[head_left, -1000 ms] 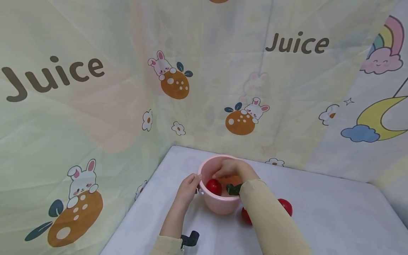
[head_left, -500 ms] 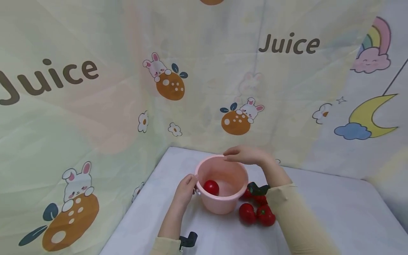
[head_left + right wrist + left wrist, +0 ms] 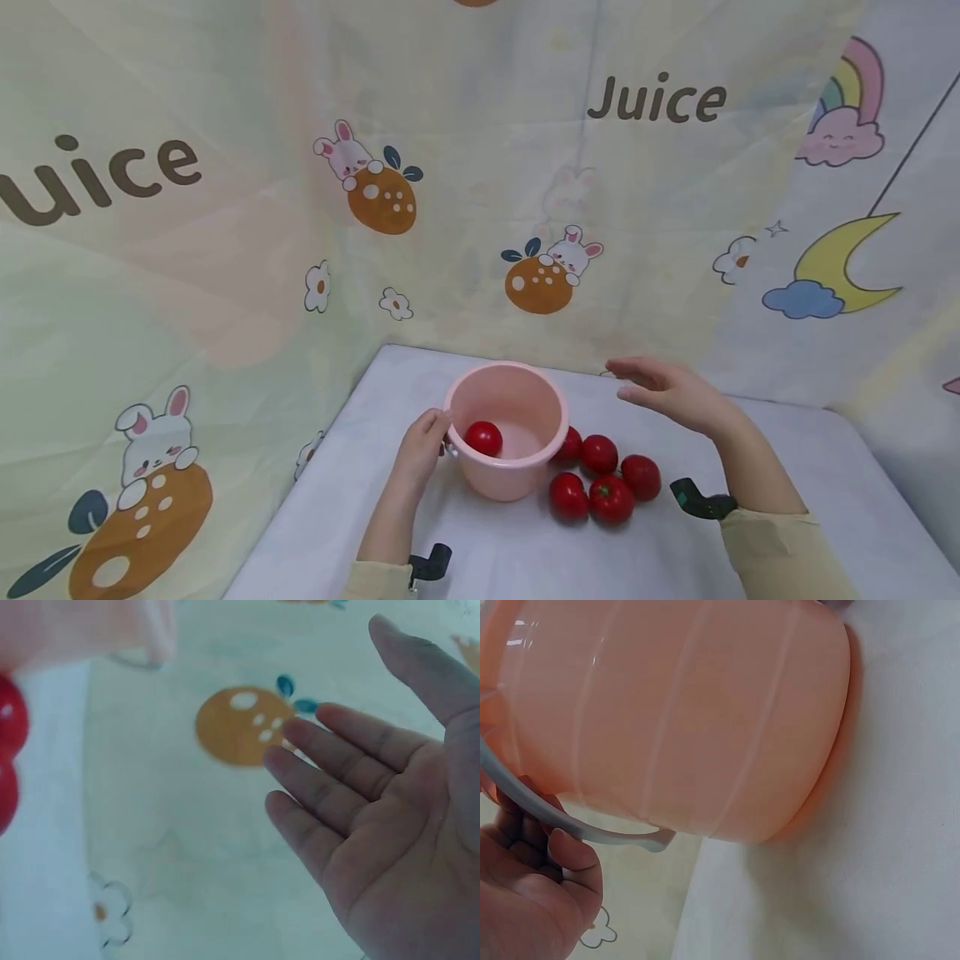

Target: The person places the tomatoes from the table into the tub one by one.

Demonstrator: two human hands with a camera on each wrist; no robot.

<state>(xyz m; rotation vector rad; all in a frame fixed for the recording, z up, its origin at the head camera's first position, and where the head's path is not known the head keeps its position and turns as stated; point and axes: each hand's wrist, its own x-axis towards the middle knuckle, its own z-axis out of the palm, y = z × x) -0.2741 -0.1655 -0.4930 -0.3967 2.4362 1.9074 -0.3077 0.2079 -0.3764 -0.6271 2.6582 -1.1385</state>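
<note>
A pink plastic bucket (image 3: 504, 482) stands upright on the table, with one shiny red apple-like fruit (image 3: 483, 438) inside it. My left hand (image 3: 422, 446) holds the bucket's rim on the left side. In the left wrist view that hand (image 3: 544, 892) has its fingers curled at the rim, beside the pale carrying handle (image 3: 592, 831). Right of the bucket, my right hand (image 3: 671, 396) is raised above the table with nothing in it. Its palm (image 3: 405, 840) and spread fingers show in the right wrist view. Several red fruits (image 3: 611, 500) lie grouped at the bucket's right side.
The white tabletop (image 3: 525, 558) runs back to a printed cloth (image 3: 450, 208) hanging behind and to the left. Each wrist wears a black camera mount, the left one (image 3: 431, 563) low over the table and the right one (image 3: 703, 500) near the fruits.
My right hand has come out of the bucket, passed over its rim and moved away to the right. The fruits it covered now show. The left hand keeps its hold on the rim.
</note>
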